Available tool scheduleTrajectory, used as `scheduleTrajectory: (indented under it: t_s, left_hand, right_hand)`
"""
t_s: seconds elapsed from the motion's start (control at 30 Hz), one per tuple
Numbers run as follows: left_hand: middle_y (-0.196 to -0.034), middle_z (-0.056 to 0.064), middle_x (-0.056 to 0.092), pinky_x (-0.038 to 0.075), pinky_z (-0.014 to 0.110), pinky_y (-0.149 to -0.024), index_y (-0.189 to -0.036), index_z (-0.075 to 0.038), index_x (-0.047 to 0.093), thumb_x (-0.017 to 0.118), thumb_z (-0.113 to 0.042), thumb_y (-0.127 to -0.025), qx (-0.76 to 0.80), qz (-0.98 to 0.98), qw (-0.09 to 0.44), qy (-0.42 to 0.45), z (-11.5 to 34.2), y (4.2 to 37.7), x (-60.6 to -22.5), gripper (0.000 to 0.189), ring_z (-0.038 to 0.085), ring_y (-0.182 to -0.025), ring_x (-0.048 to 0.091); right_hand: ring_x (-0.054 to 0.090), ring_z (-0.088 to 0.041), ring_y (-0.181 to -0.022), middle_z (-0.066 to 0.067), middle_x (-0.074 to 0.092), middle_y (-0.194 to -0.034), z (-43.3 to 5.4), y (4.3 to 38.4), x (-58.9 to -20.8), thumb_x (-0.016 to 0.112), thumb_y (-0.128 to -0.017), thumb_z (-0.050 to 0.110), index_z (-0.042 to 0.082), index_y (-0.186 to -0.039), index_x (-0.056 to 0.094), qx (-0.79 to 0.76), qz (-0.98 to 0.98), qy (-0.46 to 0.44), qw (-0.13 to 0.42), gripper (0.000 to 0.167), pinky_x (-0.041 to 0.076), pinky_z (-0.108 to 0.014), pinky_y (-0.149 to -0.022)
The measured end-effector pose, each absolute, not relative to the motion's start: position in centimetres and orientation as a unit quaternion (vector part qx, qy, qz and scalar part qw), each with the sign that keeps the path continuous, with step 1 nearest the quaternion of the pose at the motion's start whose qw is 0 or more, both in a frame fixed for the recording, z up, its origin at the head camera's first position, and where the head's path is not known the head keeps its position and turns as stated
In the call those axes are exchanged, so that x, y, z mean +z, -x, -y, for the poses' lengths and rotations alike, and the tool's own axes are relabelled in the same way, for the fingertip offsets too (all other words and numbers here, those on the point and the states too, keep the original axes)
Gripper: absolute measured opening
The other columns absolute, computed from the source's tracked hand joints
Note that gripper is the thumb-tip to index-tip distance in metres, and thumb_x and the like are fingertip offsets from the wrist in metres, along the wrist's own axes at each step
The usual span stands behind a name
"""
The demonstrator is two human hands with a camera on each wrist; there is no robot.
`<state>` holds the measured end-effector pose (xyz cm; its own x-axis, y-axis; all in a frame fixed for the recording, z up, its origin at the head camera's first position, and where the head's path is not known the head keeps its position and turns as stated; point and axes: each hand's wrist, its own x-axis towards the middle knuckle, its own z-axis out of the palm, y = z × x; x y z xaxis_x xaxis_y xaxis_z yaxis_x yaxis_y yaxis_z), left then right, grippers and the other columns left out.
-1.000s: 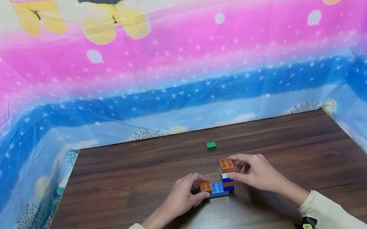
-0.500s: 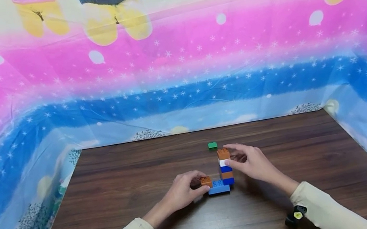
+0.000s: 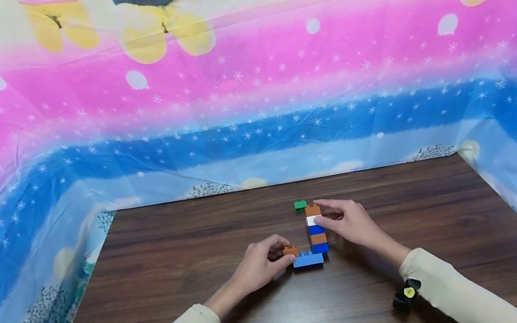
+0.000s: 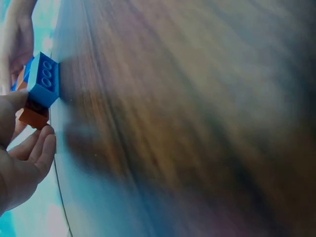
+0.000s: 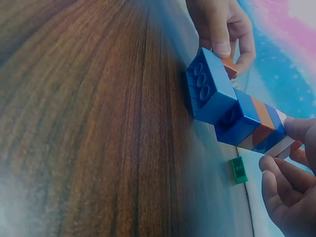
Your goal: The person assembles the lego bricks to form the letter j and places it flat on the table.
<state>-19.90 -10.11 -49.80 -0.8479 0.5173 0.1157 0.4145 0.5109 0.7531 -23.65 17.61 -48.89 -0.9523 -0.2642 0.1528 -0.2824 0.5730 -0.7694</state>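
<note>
Both hands hold one joined toy-brick build, raised over the table with its hollow underside showing in both wrist views. Its base is a long light blue brick (image 3: 308, 260). My left hand (image 3: 260, 265) pinches an orange brick (image 3: 290, 251) on the base's left end, between thumb and fingers. At the right end rises a tower of dark blue, orange, dark blue, white and orange bricks (image 3: 318, 239). My right hand (image 3: 351, 224) grips this tower near the top, thumb on the white brick (image 5: 283, 143). In the right wrist view, the dark blue bottom brick (image 5: 239, 121) overhangs the base.
A loose green brick (image 3: 300, 204) lies on the brown wood-grain table (image 3: 174, 240), beyond the tower. A printed pink and blue cloth (image 3: 254, 139) stands around the table's back and sides. Dark wrist devices (image 3: 403, 297) show at the sleeves.
The build has come up off the table and tipped back, so the base's front side shows now. Both hands moved slightly away from the body with it, keeping their hold.
</note>
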Motion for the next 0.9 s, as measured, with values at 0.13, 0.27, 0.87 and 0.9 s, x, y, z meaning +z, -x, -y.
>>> scheduleTrajectory:
  t_s: [0.13,0.27,0.87,0.9]
  left_hand:
    - [-0.100,-0.007,0.072,0.055,0.026,-0.079,-0.114,-0.017,0.071,0.069,-0.028,-0.099,0.424,-0.864,0.064,-0.263,10.1,20.2,-49.6,0.018,0.006,-0.090,0.067]
    - [-0.100,-0.007,0.073,0.055,0.026,-0.081,-0.112,-0.017,0.073,0.069,-0.027,-0.099,0.424,-0.866,0.064,-0.256,10.1,20.6,-49.5,0.017,0.007,-0.092,0.068]
    - [-0.103,-0.004,0.074,0.055,0.029,-0.083,-0.113,-0.015,0.076,0.067,-0.031,-0.101,0.403,-0.878,0.067,-0.250,10.1,20.6,-49.9,0.022,0.009,-0.094,0.068]
    - [-0.104,-0.004,0.074,0.055,0.030,-0.083,-0.113,-0.014,0.076,0.067,-0.030,-0.101,0.404,-0.876,0.067,-0.255,10.1,20.6,-50.0,0.022,0.010,-0.094,0.068]
  right_hand:
    - [0.072,-0.018,-0.088,-0.009,0.074,-0.119,-17.4,24.1,-49.1,0.069,-0.097,0.045,0.017,-0.144,0.060,0.442,0.887,-0.133,-0.008,0.056,0.058,-0.037,-0.073]
    - [0.072,-0.016,-0.079,-0.012,0.073,-0.120,-17.3,24.6,-49.4,0.069,-0.097,0.043,0.017,-0.144,0.059,0.447,0.886,-0.117,-0.027,0.055,0.056,-0.033,-0.066]
    - [0.067,-0.021,-0.095,-0.009,0.069,-0.124,-17.2,24.9,-51.0,0.072,-0.096,0.040,0.011,-0.138,0.064,0.430,0.895,-0.104,-0.064,0.053,0.055,-0.034,-0.070]
    - [0.066,-0.020,-0.091,-0.009,0.069,-0.123,-17.1,24.9,-51.0,0.073,-0.095,0.040,0.010,-0.138,0.064,0.430,0.895,-0.100,-0.067,0.052,0.055,-0.034,-0.069]
